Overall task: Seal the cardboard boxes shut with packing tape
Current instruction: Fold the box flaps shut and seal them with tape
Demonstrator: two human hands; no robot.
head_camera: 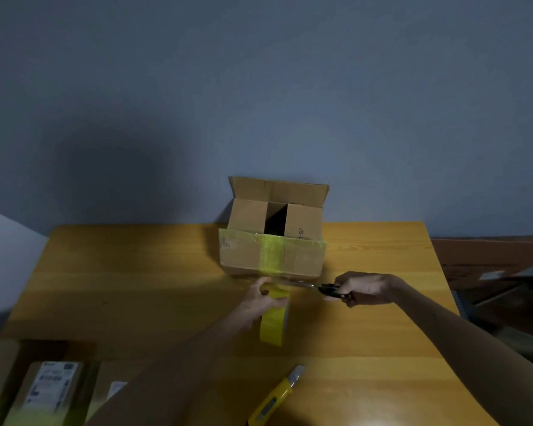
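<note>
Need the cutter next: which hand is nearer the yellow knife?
Left. The left hand, holding the tape roll, is directly beyond the knife; the right hand, holding scissors, sits further right.

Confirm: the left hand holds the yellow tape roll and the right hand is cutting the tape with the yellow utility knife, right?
Not the knife. In the head view the right hand grips scissors, blades at the tape near the box; the yellow utility knife lies untouched on the table. The left hand does hold the yellow tape roll.
</note>
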